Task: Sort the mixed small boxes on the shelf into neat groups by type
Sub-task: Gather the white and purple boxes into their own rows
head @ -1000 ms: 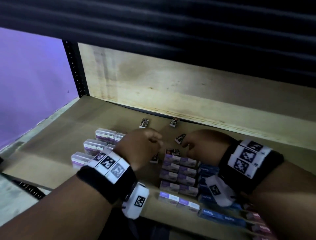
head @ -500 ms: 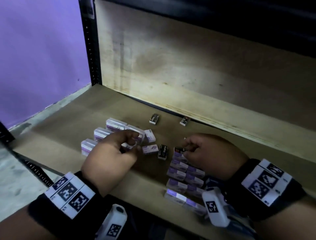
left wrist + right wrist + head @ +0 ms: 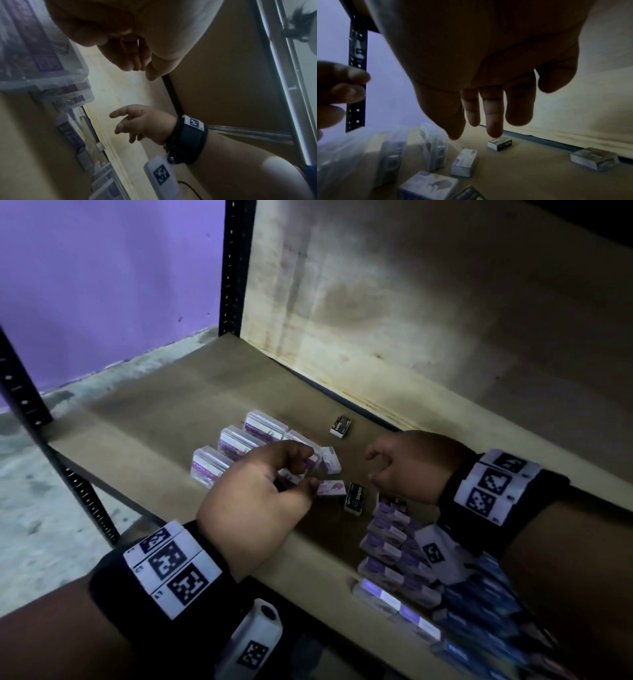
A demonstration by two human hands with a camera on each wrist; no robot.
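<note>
Beneath the left hand [image 3: 253, 501] lie clear cases [image 3: 236, 445] with purple labels; by its thumb, a white box [image 3: 330, 487] with purple print. Toward the right hand [image 3: 414, 465] stands a black staples box [image 3: 355, 497] (white lettering). Both wristbands [image 3: 493, 484] are black with black-and-white square markers.

Purple wall [image 3: 102, 285] at left, black perforated upright [image 3: 236, 265] w/ pale wood back panel [image 3: 428, 302] — dim light, concrete floor [image 3: 30, 508].

Dim all round; a pale light pools on the shelf's back panel [image 3: 394, 313]. Near boxes [image 3: 479, 611] at right smear with blur, both wrist views go soft, hands mostly dark against it
</note>
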